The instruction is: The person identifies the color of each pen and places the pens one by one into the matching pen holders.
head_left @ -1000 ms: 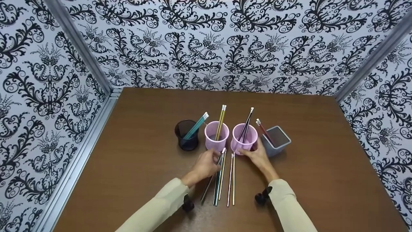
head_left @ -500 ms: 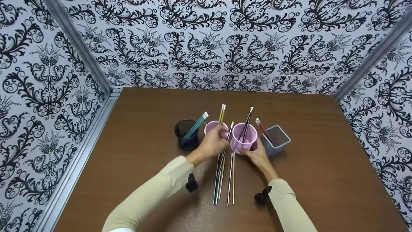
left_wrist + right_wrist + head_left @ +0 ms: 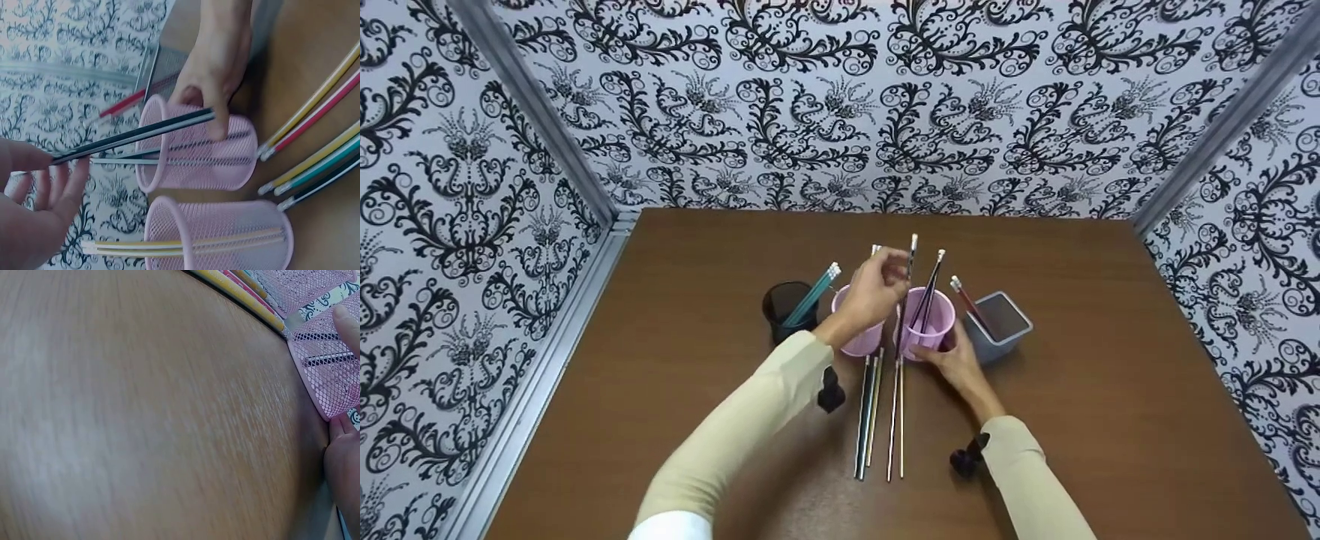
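My left hand (image 3: 874,289) pinches a black-and-white striped pencil (image 3: 140,132) by its eraser end. The pencil slants over the right pink mesh cup (image 3: 928,341), its lower tip in front of the cup's side in the left wrist view. Black striped pencils (image 3: 174,152) stand inside that cup. My right hand (image 3: 956,367) grips the cup low on its right side, thumb in front. Just left, partly hidden by my left hand and wrist, stands another pink mesh cup (image 3: 864,343) with yellow pencils (image 3: 135,247) in it.
A black mesh cup (image 3: 780,300) with teal pencils (image 3: 814,296) stands left. On the right, a grey square mesh cup (image 3: 997,345) holds red pencils (image 3: 966,298). Several loose pencils (image 3: 892,435) lie on the brown table (image 3: 1110,375) before the cups. Patterned walls (image 3: 847,112) surround it.
My left hand has picked a black striped pencil up from the loose ones and carried it up and right to the right pink cup. My right hand has kept its grip on that cup.
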Available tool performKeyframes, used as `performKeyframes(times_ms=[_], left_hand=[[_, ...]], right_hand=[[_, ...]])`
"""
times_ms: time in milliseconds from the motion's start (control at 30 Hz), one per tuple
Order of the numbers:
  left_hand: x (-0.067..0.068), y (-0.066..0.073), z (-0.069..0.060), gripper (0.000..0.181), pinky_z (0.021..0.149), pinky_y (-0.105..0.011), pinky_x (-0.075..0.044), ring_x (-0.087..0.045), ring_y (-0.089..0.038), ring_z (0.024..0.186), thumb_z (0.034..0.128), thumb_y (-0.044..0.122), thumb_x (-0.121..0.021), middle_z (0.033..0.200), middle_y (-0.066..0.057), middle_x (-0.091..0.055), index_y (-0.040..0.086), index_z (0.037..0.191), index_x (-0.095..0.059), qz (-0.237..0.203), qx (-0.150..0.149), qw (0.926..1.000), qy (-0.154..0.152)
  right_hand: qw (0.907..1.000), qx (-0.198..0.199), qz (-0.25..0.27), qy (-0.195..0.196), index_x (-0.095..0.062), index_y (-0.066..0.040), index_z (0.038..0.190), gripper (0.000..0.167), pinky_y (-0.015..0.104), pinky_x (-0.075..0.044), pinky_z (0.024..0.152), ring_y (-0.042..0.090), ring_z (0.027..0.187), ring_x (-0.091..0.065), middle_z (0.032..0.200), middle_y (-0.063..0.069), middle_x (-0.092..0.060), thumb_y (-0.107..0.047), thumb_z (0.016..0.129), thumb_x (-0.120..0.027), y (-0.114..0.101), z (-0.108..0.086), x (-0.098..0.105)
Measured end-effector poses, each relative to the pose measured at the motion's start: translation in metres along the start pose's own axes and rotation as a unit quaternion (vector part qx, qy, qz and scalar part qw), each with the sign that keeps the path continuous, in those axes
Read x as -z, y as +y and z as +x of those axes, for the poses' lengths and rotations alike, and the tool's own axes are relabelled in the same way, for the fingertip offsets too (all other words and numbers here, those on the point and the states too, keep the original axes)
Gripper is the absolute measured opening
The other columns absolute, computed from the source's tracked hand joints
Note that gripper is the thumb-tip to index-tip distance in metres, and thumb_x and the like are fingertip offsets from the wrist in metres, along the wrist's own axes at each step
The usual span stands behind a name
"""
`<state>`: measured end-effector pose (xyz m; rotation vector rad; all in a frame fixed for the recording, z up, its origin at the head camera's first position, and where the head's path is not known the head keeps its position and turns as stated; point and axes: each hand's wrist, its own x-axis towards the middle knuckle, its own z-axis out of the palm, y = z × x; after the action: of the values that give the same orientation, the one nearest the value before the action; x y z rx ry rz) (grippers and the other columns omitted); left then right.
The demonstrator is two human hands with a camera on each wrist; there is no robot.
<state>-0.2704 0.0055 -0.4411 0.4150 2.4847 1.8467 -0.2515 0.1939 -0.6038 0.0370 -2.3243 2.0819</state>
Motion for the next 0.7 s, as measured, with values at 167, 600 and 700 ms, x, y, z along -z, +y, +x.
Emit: performKeyframes(times_ms=[167,600,700], left_hand=[[-0.005,-0.008,0.009,0.039,0.091,-0.029,-0.056,-0.067,-0.030,0.101,0.0857,-0.010,-0.062,0.110,-0.022,-0.067,-0.003,0.123,-0.057,-0.055,-0.041,0.9968,0.041],[-0.014,-0.009,0.030,0.038,0.091,-0.031,-0.057,-0.069,-0.030,0.098,0.0848,-0.009,-0.063,0.109,-0.022,-0.068,-0.001,0.122,-0.060,-0.083,-0.055,0.9897,0.103],[-0.018,-0.010,0.034,0.038,0.089,-0.028,-0.057,-0.069,-0.026,0.096,0.0838,-0.008,-0.062,0.106,-0.019,-0.068,0.000,0.120,-0.060,-0.080,-0.054,0.9880,0.120]], right_hand=[[0.9999,-0.003,0.010,-0.006,-0.035,-0.005,0.152,0.091,0.048,-0.032,0.120,0.035,0.140,-0.044,0.149,0.022,-0.048,-0.001,0.075,-0.084,0.002,-0.001,-0.001],[0.9998,0.002,-0.017,0.011,-0.038,-0.003,0.150,0.089,0.046,-0.029,0.121,0.032,0.138,-0.044,0.146,0.022,-0.050,0.000,0.074,-0.084,0.000,-0.001,-0.001],[0.9997,0.000,-0.020,0.013,-0.038,-0.002,0.149,0.088,0.047,-0.030,0.121,0.034,0.138,-0.044,0.146,0.023,-0.050,0.000,0.074,-0.084,0.000,0.000,0.001]])
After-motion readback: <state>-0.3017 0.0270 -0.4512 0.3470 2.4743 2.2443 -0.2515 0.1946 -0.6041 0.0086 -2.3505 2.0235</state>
